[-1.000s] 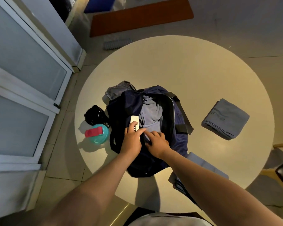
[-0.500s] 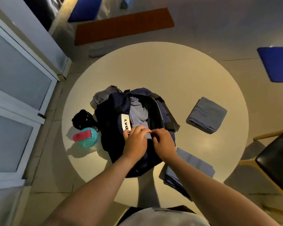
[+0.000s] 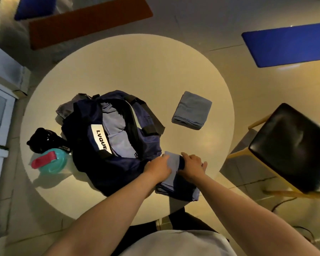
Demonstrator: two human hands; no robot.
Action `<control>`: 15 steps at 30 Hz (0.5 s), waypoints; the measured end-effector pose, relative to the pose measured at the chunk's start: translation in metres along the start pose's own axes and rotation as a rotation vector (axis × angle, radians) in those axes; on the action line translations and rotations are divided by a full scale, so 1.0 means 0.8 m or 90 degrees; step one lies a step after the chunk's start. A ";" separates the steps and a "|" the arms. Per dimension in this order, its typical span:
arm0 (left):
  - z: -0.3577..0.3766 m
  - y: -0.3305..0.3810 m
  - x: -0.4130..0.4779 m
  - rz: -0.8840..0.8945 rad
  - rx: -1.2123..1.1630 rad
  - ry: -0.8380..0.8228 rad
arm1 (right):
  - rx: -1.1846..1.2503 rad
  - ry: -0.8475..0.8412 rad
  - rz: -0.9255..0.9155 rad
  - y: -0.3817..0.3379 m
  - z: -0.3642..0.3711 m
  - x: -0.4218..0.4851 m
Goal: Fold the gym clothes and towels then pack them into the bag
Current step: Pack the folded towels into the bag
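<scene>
Two hands sit on the folded stack (image 3: 183,193) at the near edge of the table (image 3: 137,71), just beside the open bag (image 3: 118,172). Our left hand (image 3: 158,168) curls its fingers onto the pale top layer, grasping it. Our right hand (image 3: 192,166) lies across the dark side, and we cannot tell whether it grips. To lift well, we should slide fingers under the bottom layer, keep the folds together, carry the stack level, and lay it flat on the grey cloth (image 3: 116,130) inside the bag. A folded towel (image 3: 191,110) waits well apart.
</scene>
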State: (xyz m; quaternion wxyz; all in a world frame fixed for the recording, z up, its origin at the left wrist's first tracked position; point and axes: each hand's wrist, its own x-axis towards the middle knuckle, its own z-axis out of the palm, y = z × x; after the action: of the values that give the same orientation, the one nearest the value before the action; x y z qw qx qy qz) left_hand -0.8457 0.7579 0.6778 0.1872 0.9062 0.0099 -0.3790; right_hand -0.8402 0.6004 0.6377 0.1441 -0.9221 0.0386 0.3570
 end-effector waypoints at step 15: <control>-0.038 0.004 -0.013 0.017 -0.371 0.384 | 0.678 -0.069 -0.107 -0.052 -0.099 -0.022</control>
State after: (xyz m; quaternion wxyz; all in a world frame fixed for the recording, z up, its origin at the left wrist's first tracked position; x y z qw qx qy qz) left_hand -0.8320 0.7669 0.7060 0.4292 0.8858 0.1593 -0.0755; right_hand -0.7946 0.6161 0.7154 0.6211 -0.7018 0.1330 0.3226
